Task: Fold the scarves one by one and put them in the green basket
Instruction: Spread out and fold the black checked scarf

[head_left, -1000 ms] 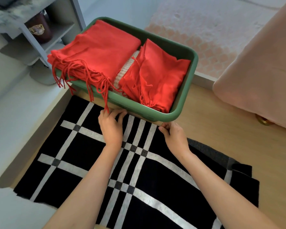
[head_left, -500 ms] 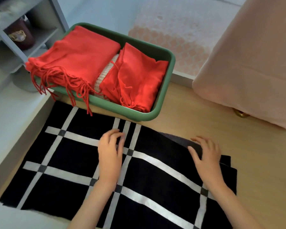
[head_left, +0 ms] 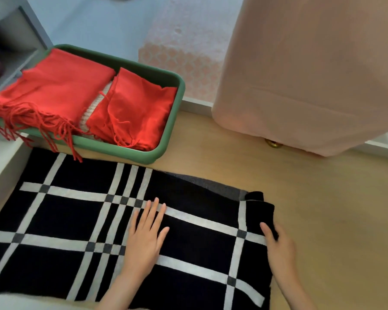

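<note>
Grey shelf unit (head_left: 14,41): far left, behind the basket, apart from the work.
Green plastic rectangular basket (head_left: 166,148): upper left on the pale wooden floor (head_left: 323,209), holding two folded red fringed scarves (head_left: 61,86); the left one's tassels spill over the rim. Its near wall lies just beside the far edge of the scarf being folded.
Black woven scarf with white crossing stripes (head_left: 72,215): spread flat on the floor in front of the basket, long axis running left to right across the view.
Left hand (head_left: 146,236): fingers spread, palm pressed flat on the scarf near its middle, pinning it.
Right hand (head_left: 278,245): closed around the scarf's right end, which is curled up off the floor.
Key relation: the lifted end is at the right hand, and the free length stretches away leftward past the left hand, so the likely fold carries right over left.
Pink draped cloth (head_left: 311,74): hangs at the right, well apart.
</note>
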The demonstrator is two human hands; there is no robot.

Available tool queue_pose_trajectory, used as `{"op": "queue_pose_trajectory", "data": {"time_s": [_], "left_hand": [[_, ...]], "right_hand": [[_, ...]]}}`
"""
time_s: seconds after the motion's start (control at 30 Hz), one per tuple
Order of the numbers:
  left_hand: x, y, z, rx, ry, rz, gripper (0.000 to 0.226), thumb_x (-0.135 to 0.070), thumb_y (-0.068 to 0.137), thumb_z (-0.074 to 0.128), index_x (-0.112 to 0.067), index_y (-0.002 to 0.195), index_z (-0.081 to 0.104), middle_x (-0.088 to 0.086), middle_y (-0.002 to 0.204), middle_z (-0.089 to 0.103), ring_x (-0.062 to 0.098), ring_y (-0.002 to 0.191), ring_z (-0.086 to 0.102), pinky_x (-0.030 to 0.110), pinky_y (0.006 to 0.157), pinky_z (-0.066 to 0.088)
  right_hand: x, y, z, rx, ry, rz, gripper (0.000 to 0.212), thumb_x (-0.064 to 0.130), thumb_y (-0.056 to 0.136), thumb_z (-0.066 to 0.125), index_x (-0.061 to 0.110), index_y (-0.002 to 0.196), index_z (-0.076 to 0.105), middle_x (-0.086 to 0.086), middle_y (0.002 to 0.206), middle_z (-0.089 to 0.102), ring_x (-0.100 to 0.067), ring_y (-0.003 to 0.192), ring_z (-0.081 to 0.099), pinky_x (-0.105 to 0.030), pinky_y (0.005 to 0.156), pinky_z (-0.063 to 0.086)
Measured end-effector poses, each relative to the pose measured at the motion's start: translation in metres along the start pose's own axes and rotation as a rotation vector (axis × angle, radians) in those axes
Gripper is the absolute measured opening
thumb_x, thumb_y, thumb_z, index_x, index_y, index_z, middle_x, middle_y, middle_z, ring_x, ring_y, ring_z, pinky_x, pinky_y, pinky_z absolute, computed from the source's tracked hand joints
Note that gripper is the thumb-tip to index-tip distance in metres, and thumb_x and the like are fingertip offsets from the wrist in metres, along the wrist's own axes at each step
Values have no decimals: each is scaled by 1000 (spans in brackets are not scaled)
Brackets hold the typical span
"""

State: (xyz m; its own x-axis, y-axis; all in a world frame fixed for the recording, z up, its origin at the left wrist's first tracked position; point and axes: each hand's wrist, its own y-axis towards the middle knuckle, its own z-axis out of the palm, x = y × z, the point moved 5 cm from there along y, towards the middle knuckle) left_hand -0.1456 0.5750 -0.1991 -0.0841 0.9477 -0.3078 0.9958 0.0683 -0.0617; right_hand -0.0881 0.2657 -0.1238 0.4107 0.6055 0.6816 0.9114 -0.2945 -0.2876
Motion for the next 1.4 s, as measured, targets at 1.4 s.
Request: {"op": "queue_pose_trajectory", "data": {"time_s": [1.4], "left_hand": [[-6,-3,-4,-74,31,-29,52,-31,102,17,-15,149,30,4,158,23,18,147,17,41,120,13]], "right_hand": [[-17,25,31,-104,-396,-451,38,22,86,68,14,123,60,-4,121,55,-20,112,48,-34,93,44]]}}
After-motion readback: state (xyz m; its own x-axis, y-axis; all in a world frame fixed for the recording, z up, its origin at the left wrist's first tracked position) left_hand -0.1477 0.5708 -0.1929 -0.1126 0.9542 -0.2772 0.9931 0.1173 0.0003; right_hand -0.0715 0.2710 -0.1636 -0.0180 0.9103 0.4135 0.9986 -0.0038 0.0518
